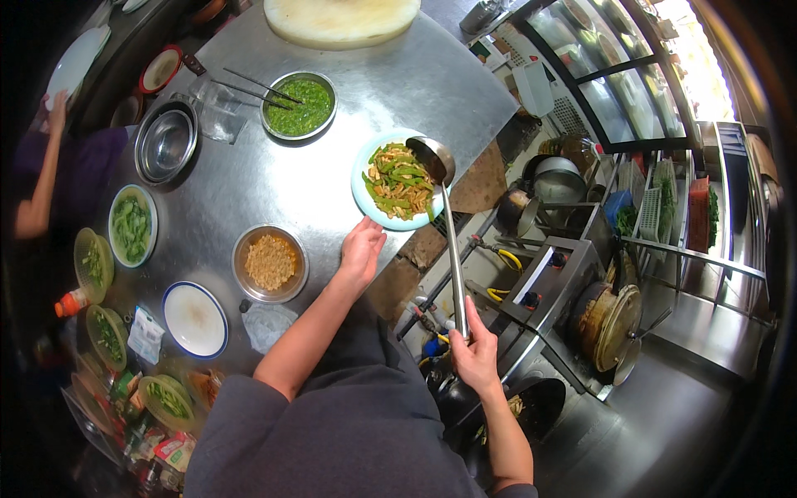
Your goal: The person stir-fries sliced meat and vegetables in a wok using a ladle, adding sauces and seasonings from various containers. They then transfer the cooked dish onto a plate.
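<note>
My right hand (476,355) grips the long handle of a metal ladle (456,261). The ladle's bowl hangs over the right side of a pale turquoise plate (360,187). Green pepper strips mixed with light brown strips (398,180) are heaped on that plate, which lies by the edge of the steel table (299,193). At the plate's near rim are the fingertips of my left hand (362,252); whether they grip it is unclear. Left of this hand stands a metal bowl of minced light brown food (270,263).
Chopsticks rest in a bowl of chopped greens (302,106), below a round cutting board (342,22). Stacked metal bowls (165,143) and an empty blue-rimmed plate (195,319) stand left. A wok (542,404) and stove (542,280) are right. Another person's arm (43,180) holds a white plate (75,62).
</note>
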`<state>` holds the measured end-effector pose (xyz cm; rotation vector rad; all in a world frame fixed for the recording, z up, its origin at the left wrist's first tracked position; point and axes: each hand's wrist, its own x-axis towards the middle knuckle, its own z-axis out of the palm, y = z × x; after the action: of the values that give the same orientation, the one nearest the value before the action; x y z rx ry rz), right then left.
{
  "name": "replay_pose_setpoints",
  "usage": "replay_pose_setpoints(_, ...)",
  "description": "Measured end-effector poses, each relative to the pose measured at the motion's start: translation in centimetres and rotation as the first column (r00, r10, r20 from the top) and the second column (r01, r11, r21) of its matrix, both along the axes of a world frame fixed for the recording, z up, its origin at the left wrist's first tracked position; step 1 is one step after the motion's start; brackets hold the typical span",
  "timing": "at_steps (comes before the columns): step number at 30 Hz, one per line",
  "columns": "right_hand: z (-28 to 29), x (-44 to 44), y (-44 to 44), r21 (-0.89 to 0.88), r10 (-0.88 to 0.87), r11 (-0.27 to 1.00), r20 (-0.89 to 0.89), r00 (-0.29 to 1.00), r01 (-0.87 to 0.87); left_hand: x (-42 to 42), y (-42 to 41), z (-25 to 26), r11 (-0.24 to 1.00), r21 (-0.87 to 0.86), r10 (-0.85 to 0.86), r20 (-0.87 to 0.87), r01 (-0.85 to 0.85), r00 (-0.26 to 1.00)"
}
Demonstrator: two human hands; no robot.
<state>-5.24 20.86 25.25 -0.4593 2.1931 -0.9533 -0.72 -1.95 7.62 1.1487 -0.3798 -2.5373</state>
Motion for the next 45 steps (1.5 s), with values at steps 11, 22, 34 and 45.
replay_pose_setpoints(11, 3.4, 1.1, -1.0, 0.057, 0.098, 0.995, -0.243, 0.965, -0.087, 0.2, 0.1, -0.9, 1.0, -0.011, 0.0, -0.004, 0.0, 1.0)
replay_pose_setpoints(22, 7.0, 1.5, -0.1, 0.072, 0.147, 0.988, -0.243, 0.959, -0.133, 2.0, 1.2, -1.1, 0.999, -0.001, 0.033, 0.101, -0.033, 0.994)
replay_pose_setpoints(34, 7.6, 2.2, 1.6, -0.346, -0.157, 0.779, 0.699, 0.698, 0.522, 4.8, 7.4, -4.8, 0.995, 0.054, -0.094, 0.195, 0.085, 0.976)
replay_pose_setpoints(45, 9.1, 6.5, 12.7, -0.371, 0.378, 0.307, 0.893, 0.245, 0.877, 4.4, 14.5, 4.3, 0.915, -0.089, -0.387, 0.087, 0.394, 0.918)
